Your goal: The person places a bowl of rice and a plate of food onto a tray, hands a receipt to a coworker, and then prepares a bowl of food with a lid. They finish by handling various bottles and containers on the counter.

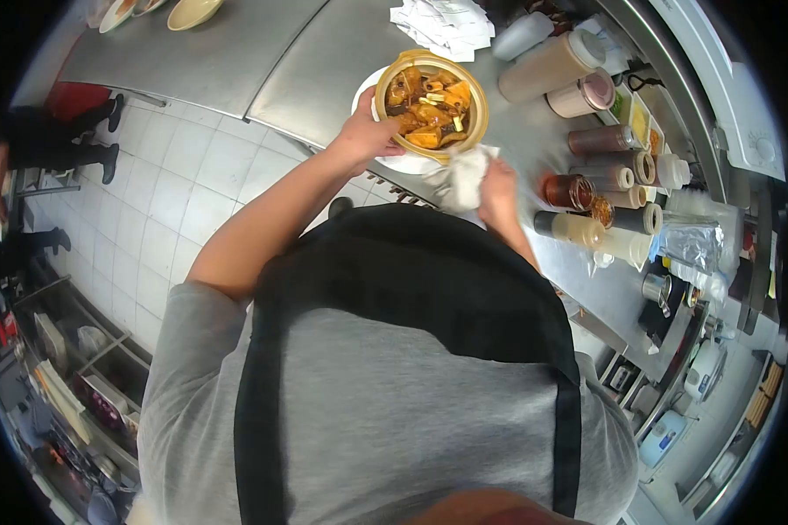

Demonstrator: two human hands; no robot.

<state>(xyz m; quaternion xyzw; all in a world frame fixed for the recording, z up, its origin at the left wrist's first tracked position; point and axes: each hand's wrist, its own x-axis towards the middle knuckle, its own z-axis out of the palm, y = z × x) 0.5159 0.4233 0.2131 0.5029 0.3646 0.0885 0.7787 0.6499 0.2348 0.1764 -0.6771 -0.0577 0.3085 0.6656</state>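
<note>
A tan clay bowl (480, 112) of glossy brown sauced pieces with orange and pale bits (427, 114) sits on a white plate (365, 87) by the edge of the steel counter. My left hand (367, 136) grips the plate's left side, close against the bowl; some fingertips are hidden. A crumpled white cloth (462, 179) is bunched in my right hand (498, 191), and it touches the bowl's lower right rim.
White paper slips (445, 24) lie behind the bowl. Sauce bottles (554, 63) and jars (570, 191) line the right side. More plates (193, 12) stand at the far upper left. Two people in dark clothes (57, 131) are at the left, over the tiled floor.
</note>
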